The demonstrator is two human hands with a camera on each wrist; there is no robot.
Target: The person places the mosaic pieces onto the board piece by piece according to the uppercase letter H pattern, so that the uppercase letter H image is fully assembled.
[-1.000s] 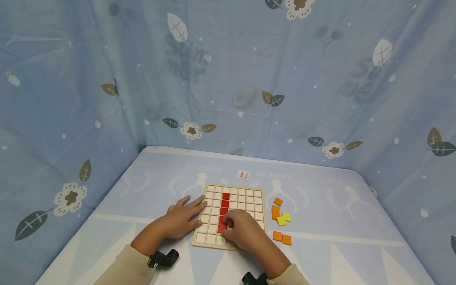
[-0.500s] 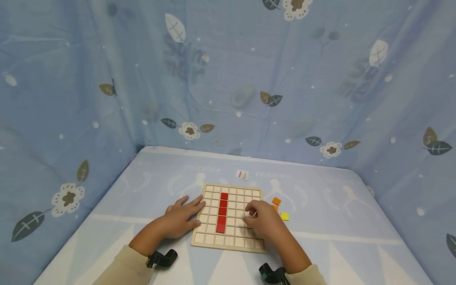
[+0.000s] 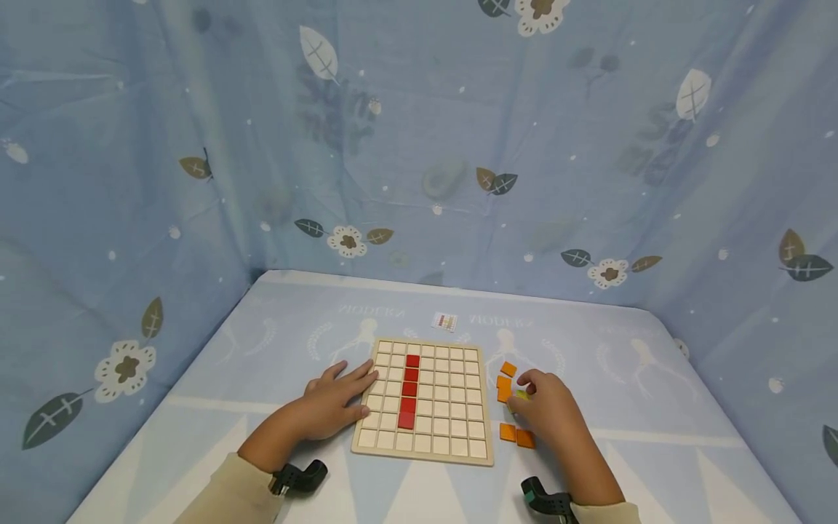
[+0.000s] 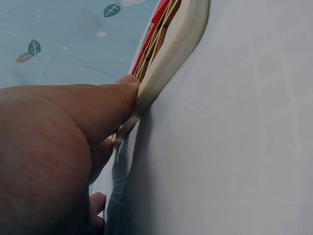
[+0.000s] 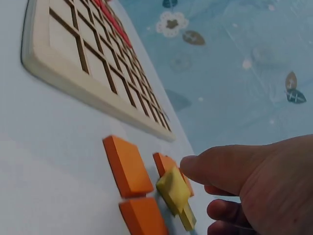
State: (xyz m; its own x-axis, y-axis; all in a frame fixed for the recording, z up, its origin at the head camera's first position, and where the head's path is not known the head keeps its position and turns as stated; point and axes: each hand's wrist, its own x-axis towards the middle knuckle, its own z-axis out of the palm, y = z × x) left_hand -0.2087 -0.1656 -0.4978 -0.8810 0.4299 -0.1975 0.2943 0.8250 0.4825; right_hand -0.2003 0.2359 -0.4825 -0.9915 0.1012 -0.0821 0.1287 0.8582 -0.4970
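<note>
A wooden grid board (image 3: 422, 458) with cream squares lies flat, a column of red tiles (image 3: 410, 388) running down it. My left hand (image 3: 330, 404) rests at the board's left side, fingers spread, fingertips and thumb against the rim. To the right of the board, my right hand (image 3: 553, 411) is over two yellow tiles (image 5: 174, 190), one overlapping the other. In the right wrist view its thumb tip is right at the upper yellow tile, with the other fingers curved below and apart from the thumb. The hand partly covers the yellow tiles in the head view.
Several orange tiles (image 3: 504, 391) lie right of the board, near the yellow ones, including a pair of orange tiles (image 5: 128, 166) closer to the person. A small printed card (image 3: 445, 322) lies beyond the board. Patterned blue cloth (image 3: 419, 145) hangs around the table.
My right hand has moved right, from the red column across the board to the yellow tiles, leaving the lowest red tile uncovered. My left hand has stayed at the board's left edge.
</note>
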